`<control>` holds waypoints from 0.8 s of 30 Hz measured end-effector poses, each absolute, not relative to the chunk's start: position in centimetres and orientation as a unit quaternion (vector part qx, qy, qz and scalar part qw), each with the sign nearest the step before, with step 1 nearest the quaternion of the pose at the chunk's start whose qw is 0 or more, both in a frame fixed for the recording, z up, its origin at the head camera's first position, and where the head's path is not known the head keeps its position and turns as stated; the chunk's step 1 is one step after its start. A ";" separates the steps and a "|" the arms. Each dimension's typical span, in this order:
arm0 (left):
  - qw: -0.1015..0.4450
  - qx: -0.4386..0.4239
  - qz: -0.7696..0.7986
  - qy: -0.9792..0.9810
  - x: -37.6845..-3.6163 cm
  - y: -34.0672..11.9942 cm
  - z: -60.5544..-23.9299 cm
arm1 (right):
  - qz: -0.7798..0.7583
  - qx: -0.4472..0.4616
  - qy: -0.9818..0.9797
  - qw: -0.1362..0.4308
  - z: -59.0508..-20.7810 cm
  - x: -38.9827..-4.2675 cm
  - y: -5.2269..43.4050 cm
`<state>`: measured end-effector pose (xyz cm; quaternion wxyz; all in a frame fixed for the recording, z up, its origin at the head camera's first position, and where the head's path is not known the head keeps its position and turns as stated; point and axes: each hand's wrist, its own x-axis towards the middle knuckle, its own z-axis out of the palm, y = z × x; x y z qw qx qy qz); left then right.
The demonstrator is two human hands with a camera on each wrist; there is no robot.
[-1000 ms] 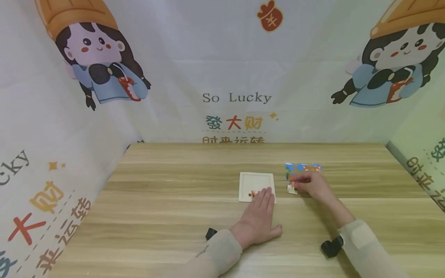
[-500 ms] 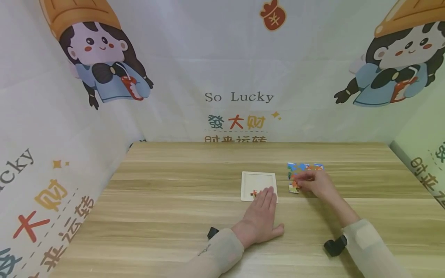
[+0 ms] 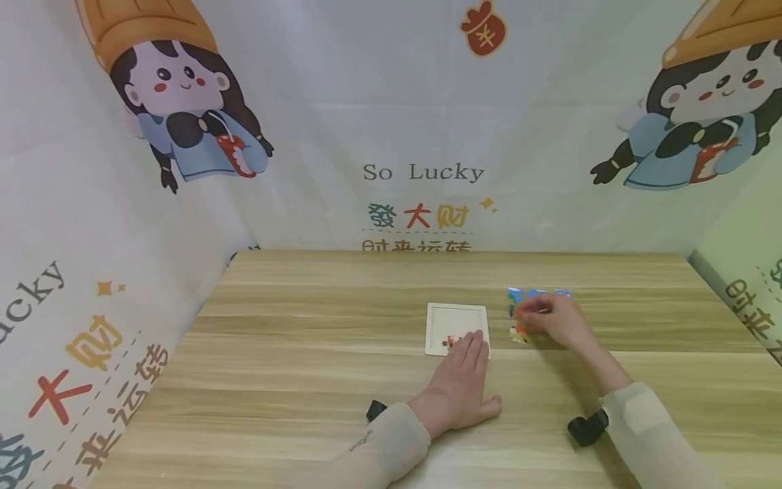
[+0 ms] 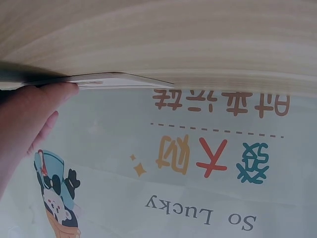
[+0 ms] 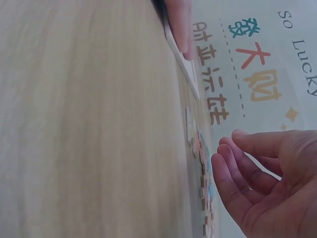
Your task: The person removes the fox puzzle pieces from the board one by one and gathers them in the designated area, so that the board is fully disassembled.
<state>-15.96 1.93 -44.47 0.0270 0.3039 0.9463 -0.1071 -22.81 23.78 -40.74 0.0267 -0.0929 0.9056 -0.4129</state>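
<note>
Head view: beneath "So Lucky", our left hand presses flat fingers on the tray; our right hand curls loosely over puzzle pieces.

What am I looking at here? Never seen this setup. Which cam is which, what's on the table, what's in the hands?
There is no machine: a person works with two bare hands, wearing one camera on the head and one on each wrist. The head view looks down at a light wooden table walled by printed cartoon cloth. The wrist views look along the tabletop from each hand, so the scene appears turned.

On the table lies a square white puzzle tray with a few coloured pieces in its near edge. The left hand lies flat, fingers straight, its fingertips on the tray's near edge. Right of the tray sits a cluster of colourful jigsaw pieces. The right hand hangs over them with curled fingers; whether it pinches one is unclear.
</note>
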 end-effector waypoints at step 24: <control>0.017 0.306 -0.099 0.947 -15.8 1.8 -44.5 | -0.417 -0.088 0.904 0.041 -40.1 -24.1 19.7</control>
